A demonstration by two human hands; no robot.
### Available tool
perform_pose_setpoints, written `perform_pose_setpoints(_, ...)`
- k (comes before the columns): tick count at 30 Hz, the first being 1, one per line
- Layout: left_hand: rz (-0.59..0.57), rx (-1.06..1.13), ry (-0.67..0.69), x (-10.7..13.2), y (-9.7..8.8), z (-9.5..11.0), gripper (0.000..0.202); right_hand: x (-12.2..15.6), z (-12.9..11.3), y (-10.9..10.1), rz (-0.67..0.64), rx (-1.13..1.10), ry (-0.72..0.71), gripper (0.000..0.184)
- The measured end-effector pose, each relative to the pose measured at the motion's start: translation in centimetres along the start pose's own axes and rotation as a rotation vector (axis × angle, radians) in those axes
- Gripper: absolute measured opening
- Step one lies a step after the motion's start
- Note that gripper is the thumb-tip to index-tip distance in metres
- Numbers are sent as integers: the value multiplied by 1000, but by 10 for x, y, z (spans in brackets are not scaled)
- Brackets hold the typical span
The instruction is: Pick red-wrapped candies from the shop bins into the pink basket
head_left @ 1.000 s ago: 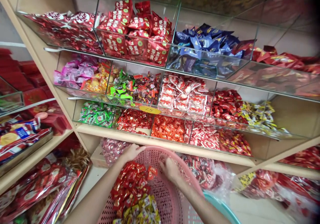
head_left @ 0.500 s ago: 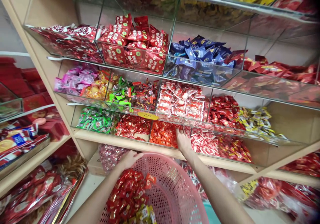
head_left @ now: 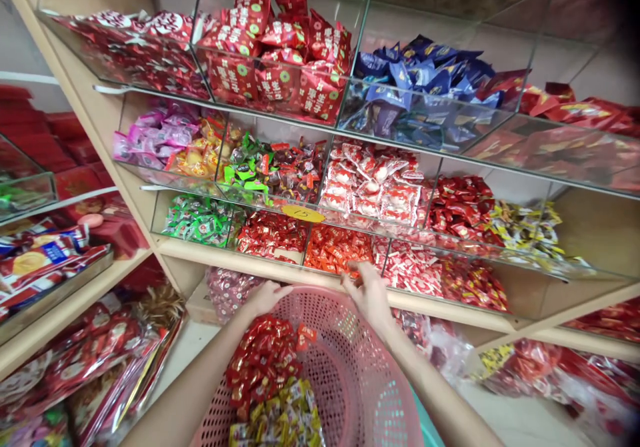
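Note:
My left hand point(head_left: 265, 296) grips the far rim of a pink mesh basket point(head_left: 345, 367) held below the shelves. A heap of red wrapped candies point(head_left: 263, 360) and some yellow ones point(head_left: 280, 420) lie in the basket. My right hand point(head_left: 367, 290) hovers just above the basket's far rim, fingers closed round a few orange-red candies point(head_left: 353, 266). Right behind that hand is the lowest clear bin of orange-red candies point(head_left: 335, 250).
Clear acrylic bins on wooden shelves hold green point(head_left: 197, 220), red point(head_left: 270, 234), pink-white point(head_left: 373, 184), blue point(head_left: 420, 80) and red packet point(head_left: 280, 54) sweets. A yellow price tag point(head_left: 301, 213) marks one bin. Bagged goods lie under the lowest shelf point(head_left: 440, 347), and more red packs at left point(head_left: 45, 254).
My right hand reached from the basket into the orange-red candy bin, then drew back toward the basket rim with candies in its fingers. The left hand stayed on the rim.

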State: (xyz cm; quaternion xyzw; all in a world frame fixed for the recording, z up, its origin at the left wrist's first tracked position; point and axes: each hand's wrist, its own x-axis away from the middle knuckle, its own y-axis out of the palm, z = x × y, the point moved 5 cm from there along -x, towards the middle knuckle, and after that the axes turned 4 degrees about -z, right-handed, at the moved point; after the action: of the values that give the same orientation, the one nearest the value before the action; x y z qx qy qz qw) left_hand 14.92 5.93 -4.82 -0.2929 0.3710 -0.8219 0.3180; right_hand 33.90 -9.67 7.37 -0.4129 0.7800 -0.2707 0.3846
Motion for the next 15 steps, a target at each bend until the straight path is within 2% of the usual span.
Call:
perform_pose_setpoints(1, -1, 4, -4, 0, 1, 0, 63, 11, 3, 17, -67, -137, 59, 23)
perform_pose_setpoints(3, -9, 16, -8, -1, 3, -1, 64, 33, 16, 59, -204, -368, 274, 15)
perform_pose_setpoints(6, -6, 22, -3, 0, 3, 0, 64, 68, 42, 121, -414, -590, 770, 12)
perform_pose_setpoints(7, -3, 23, -6, 1, 2, 0, 64, 76, 47, 135, -442, -615, 858, 14)
perform_pose_setpoints(10, -1, 31, -19, 4, 0, 1, 65, 86, 56, 158, -459, -647, 1002, 16)
perform_pose_setpoints(15, 5, 14, -32, 6, -3, 1, 64, 96, 63, 169, -448, -685, 1096, 17)
